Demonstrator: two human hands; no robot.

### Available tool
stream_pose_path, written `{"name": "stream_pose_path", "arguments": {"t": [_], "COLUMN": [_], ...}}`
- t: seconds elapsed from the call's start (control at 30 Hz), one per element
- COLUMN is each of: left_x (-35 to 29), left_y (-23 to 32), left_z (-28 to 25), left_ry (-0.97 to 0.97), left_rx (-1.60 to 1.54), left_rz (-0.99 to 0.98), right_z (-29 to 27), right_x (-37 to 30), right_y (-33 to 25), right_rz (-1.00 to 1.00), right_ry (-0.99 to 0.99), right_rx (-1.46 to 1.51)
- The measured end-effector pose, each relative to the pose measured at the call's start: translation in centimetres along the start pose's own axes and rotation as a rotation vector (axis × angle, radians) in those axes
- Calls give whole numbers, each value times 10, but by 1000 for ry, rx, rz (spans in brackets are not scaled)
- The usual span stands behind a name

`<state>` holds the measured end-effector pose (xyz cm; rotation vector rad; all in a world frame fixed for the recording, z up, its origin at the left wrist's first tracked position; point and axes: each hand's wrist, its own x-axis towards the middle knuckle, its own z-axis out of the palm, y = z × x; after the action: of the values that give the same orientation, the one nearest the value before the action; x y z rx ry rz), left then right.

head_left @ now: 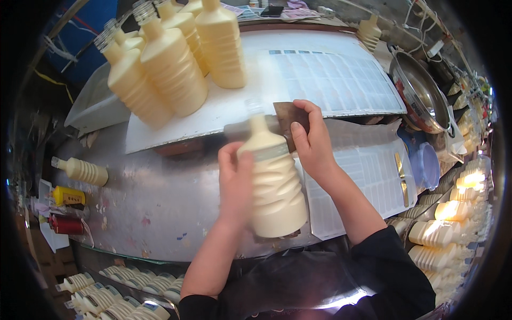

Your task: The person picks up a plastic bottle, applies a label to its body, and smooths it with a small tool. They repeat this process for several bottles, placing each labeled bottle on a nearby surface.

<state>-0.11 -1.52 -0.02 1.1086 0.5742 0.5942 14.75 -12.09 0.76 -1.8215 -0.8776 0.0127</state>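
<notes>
A ribbed cream bottle (pixel 280 192), its clear neck pointing away from the person, is in front of them over the grey surface (pixel 154 213). The left hand (pixel 234 184) (blurred at the edges) is closed on the bottle's left side, near the shoulder. The right hand's (pixel 316 141) thumb and fingers pinch a flat brown square plate (pixel 288 113) just beside the bottle's neck and shoulder.

Beyond the hands, more cream bottles (pixel 173 74) stand on a white board (pixel 213 110), left of a pale gridded sheet (pixel 330 80). Another translucent sheet (pixel 352 176) lies near the right forearm. At far left, one cream bottle (pixel 86 171) lies near a yellow container (pixel 69 196) and a red can (pixel 65 224).
</notes>
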Motion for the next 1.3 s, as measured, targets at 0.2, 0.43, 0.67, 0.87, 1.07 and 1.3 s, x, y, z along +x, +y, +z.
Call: {"name": "stream_pose_path", "arguments": {"t": [0.2,0.43,0.67,0.87,1.07,1.3], "left_x": [1,-5,-1,3,-5,-12], "left_y": [-4,13,8,-2,10,19], "left_z": [-13,9,2,-6,2,9], "left_ry": [6,50,-9,-27,-19,-54], "left_rx": [89,672,467,356,26,-195], "left_rz": [26,127,40,30,-118,-186], "right_z": [-12,4,-12,-1,-10,9], "right_x": [13,4,12,6,9,13], "right_y": [-12,-24,-10,-19,-12,-57], "right_rz": [4,-59,-46,-2,-28,-72], "right_ry": [37,-49,23,-27,-13,-74], "right_rx": [127,187,192,158,167,-37]}}
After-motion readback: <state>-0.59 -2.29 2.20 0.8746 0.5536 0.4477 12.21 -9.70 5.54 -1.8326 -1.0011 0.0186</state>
